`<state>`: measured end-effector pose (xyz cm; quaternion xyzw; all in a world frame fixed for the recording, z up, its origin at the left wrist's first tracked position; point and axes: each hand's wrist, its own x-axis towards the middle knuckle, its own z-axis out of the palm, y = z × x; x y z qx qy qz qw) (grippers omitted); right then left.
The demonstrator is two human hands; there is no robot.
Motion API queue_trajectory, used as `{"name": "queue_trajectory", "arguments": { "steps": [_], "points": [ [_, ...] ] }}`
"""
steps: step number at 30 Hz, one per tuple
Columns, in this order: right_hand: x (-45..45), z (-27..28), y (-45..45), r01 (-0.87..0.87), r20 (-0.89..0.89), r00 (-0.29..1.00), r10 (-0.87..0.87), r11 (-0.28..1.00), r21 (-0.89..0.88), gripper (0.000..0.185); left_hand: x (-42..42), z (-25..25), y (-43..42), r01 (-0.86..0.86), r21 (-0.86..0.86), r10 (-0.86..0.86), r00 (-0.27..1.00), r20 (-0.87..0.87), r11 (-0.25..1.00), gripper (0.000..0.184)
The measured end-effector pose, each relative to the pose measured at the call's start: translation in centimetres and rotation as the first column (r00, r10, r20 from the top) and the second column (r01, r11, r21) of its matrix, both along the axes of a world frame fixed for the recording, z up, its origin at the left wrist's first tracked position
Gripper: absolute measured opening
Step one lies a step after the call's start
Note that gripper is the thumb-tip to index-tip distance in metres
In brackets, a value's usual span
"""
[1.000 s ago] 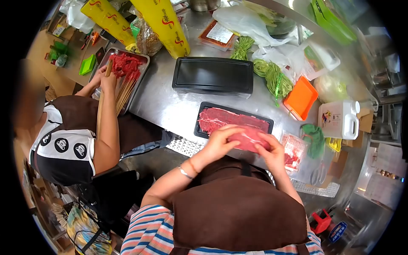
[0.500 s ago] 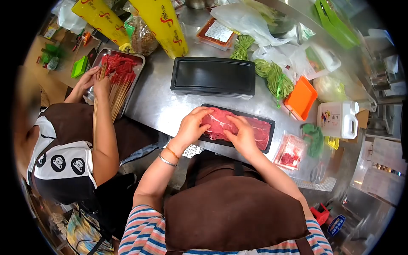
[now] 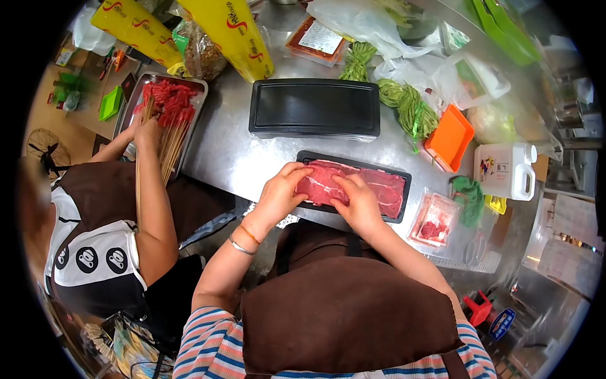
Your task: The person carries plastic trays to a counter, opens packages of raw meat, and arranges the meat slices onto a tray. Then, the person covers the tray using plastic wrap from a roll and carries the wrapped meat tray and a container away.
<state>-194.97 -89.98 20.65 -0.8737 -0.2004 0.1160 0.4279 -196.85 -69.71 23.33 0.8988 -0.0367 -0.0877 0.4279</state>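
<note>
Slices of raw red meat [image 3: 386,188] lie overlapping in a black tray [image 3: 403,211] near the counter's front edge. At the tray's left half, my left hand [image 3: 283,192] curls its fingers and thumb on the left edge of a meat slice [image 3: 322,184]. My right hand [image 3: 360,203] has its fingertips and thumb on the same slice, a little to the right. The slice lies in or just over the tray; the exact contact under my fingers is hidden.
Behind the tray is a stack of black trays [image 3: 314,108]. To the right are an orange tray [image 3: 449,139], a pack of meat [image 3: 434,221] and a white jug [image 3: 504,170]. At left, a co-worker's hand [image 3: 146,131] holds skewers over a metal pan [image 3: 197,104].
My hands have stayed at the slice, which now lies flatter and straighter along the tray's left part. The co-worker's hands have shifted slightly at the skewers.
</note>
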Motion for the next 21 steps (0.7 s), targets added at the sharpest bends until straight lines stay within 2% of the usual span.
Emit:
{"name": "queue_trajectory", "arguments": {
  "steps": [3,5,8,11,14,16,19,21],
  "points": [
    [-0.1,-0.2,-0.2,-0.013,0.019,1.0,0.014,1.0,-0.025,0.049,0.0,0.1,-0.3,-0.017,0.044,0.018,0.999,-0.029,0.999,0.055],
    [-0.1,-0.1,-0.1,-0.02,0.019,1.0,0.02,0.999,-0.037,0.05,0.0,-0.2,-0.2,0.016,0.062,-0.018,0.999,0.035,0.998,0.056],
    [-0.2,0.0,-0.4,-0.011,0.008,1.0,0.011,0.998,-0.062,0.05,0.1,0.2,-0.3,0.017,0.047,-0.016,0.999,-0.034,0.999,0.056],
    [-0.1,-0.2,-0.9,-0.011,0.05,0.999,0.015,0.997,-0.075,0.051,0.0,0.0,-0.4,0.029,0.058,-0.029,1.0,-0.003,0.998,0.056],
    [0.2,0.1,-1.2,-0.005,-0.007,1.0,0.005,0.997,-0.071,0.05,-0.1,-0.1,-0.5,0.026,0.06,-0.025,1.0,-0.017,0.998,0.057],
    [0.1,-0.2,-1.6,0.054,-0.046,0.998,-0.052,0.998,0.028,0.046,-0.4,-0.7,0.0,0.034,0.058,-0.035,0.999,0.012,0.998,0.057],
    [-0.6,-0.7,-1.8,0.062,0.037,0.997,-0.064,0.997,0.048,0.036,-0.2,-2.8,-0.1,0.073,-0.008,-0.072,0.992,0.102,0.997,0.059],
    [-0.4,-1.0,-1.4,0.044,0.023,0.999,-0.047,0.99,0.137,0.032,-0.1,-2.1,0.3,0.046,0.086,-0.053,0.995,0.083,0.995,0.059]
  ]
}}
